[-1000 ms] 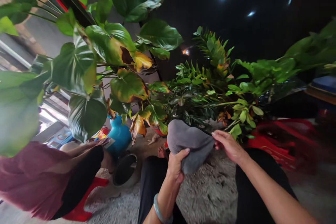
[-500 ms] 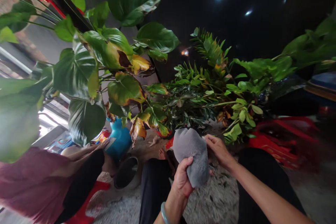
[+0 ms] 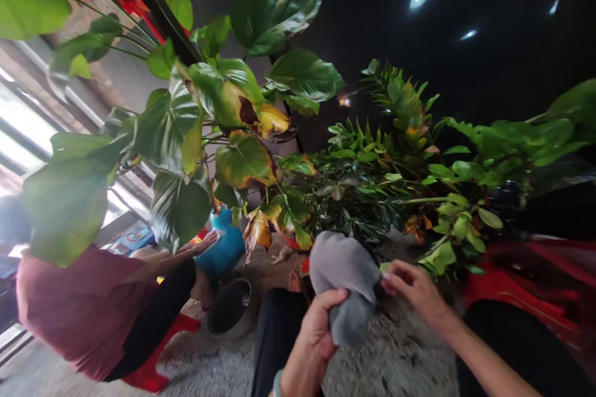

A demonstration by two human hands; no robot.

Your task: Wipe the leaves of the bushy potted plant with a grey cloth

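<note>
My left hand (image 3: 315, 333) is closed round the lower part of a grey cloth (image 3: 345, 277), low in the middle of the head view. My right hand (image 3: 413, 291) pinches the cloth's right edge together with a small green leaf of the fine-leaved plant (image 3: 372, 180) just behind it. Over my black-clad legs, the cloth is bunched into a rounded lump. A large-leaved plant (image 3: 223, 130) with yellowing, brown-edged leaves hangs above and to the left.
Another person in a maroon top (image 3: 88, 304) crouches at the left, a hand (image 3: 205, 242) reaching toward a blue pot (image 3: 226, 248). A dark round bowl (image 3: 229, 305) lies on the speckled floor (image 3: 400, 360). Red plastic furniture (image 3: 526, 279) stands at the right.
The view has shifted to the right and down. My left hand keeps its hold on the cloth. My right hand stays at the cloth's right edge, among the leaves.
</note>
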